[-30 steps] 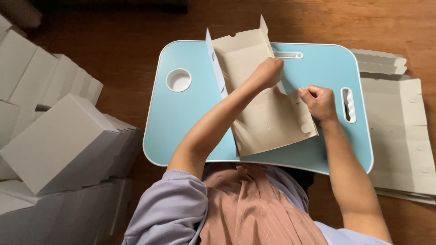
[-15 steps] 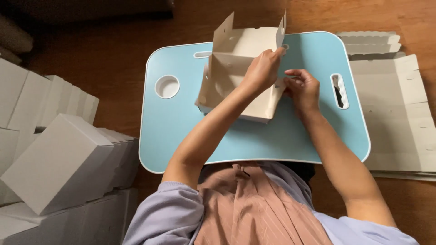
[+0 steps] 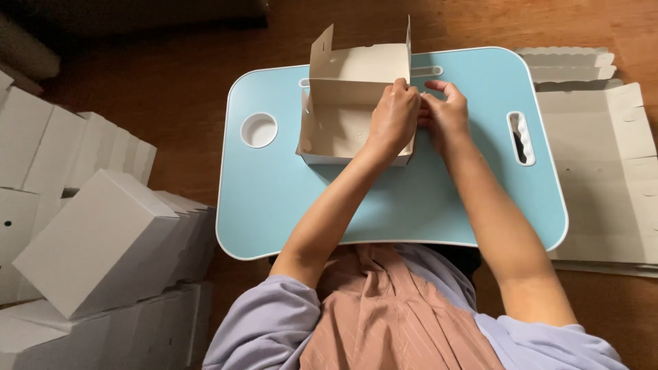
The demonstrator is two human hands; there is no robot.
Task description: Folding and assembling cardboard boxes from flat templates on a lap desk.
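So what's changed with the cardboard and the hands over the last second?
The cardboard box went from a nearly flat blank lying slanted on the blue lap table to a squared-up box with walls raised and its lid flap upright. The left hand and right hand have come together at the box's right wall, pressing it. The finished boxes on the left and the flat blanks on the right stayed put.

Our left hand (image 3: 393,115) curls knuckles-up, fingers pinched; our right hand (image 3: 445,109) presses against it, fingers bent. Both forearms stretch forward, converging at the grip.
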